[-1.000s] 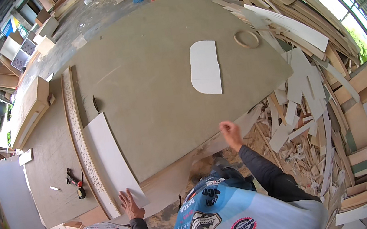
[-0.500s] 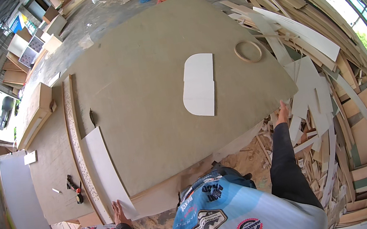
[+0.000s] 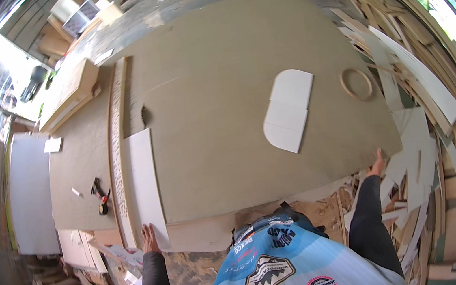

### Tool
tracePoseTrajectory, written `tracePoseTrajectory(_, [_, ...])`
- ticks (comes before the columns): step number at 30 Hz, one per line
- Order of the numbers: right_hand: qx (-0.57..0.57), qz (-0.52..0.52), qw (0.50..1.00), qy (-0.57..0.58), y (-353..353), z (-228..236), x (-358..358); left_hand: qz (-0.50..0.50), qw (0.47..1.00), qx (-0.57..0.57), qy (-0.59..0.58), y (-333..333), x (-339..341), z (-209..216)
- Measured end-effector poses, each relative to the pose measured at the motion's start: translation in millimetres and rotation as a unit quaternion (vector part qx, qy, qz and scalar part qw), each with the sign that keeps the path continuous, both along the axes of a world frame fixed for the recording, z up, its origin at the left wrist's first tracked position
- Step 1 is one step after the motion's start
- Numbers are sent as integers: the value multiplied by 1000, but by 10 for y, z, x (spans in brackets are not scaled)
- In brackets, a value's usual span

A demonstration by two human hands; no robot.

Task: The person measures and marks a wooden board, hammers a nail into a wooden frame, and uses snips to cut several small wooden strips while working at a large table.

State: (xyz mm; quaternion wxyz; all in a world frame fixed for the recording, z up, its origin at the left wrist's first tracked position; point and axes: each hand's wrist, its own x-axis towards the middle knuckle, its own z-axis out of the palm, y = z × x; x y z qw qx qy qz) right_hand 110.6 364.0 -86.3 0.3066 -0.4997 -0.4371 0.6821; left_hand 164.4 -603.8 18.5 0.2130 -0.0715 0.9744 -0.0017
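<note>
A large brown board (image 3: 214, 127) lies flat in front of me, its near edge running between my hands. My left hand (image 3: 149, 238) rests with outstretched fingers on the near end of a narrow white panel (image 3: 143, 172). My right hand (image 3: 377, 163) holds the board's near right edge close to the corner; the fingers under the edge are hidden. On the board are a white piece with rounded corners (image 3: 289, 110) and a pale wooden ring (image 3: 344, 86). Left of the white panel runs a long wooden strip (image 3: 119, 158) with a pitted middle.
A dark tool with an orange part (image 3: 100, 196) and a small white stick (image 3: 76, 192) lie at the left. Beyond them is a wooden box (image 3: 71, 94). A white panel (image 3: 31, 193) stands far left. Stacked planks (image 3: 398, 25) and loose offcuts (image 3: 407, 134) crowd the right side.
My view has turned, so the board and everything on it appear rotated and shifted to the right. Both hands stay at the same places on the panel and board edge.
</note>
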Motion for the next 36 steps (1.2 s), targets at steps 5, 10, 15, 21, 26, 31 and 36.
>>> tracePoseTrajectory(5, [-2, 1, 1000, 30, 54, 212, -17, 5, 999, -50, -8, -118, 58, -142])
tracePoseTrajectory(10, [27, -23, 999, -18, 173, 185, -31, 22, 998, -62, -11, -126, 135, -199])
tracePoseTrajectory(15, [15, 13, 999, 45, 271, 125, 43, 43, 995, -86, -37, -116, 11, -294])
tracePoseTrajectory(21, [59, -53, 996, 33, -150, 105, -120, 39, 993, -113, -7, -294, 59, -464])
tracePoseTrajectory(26, [28, -143, 988, -47, -653, 237, -223, 38, 994, -106, -14, -226, 30, -469])
tracePoseTrajectory(31, [56, -216, 969, -102, -816, 243, -291, 43, 994, -97, -39, -220, 32, -307])
tracePoseTrajectory(36, [38, -206, 972, -105, -805, 346, -266, 47, 992, -101, -61, 235, -52, 92])
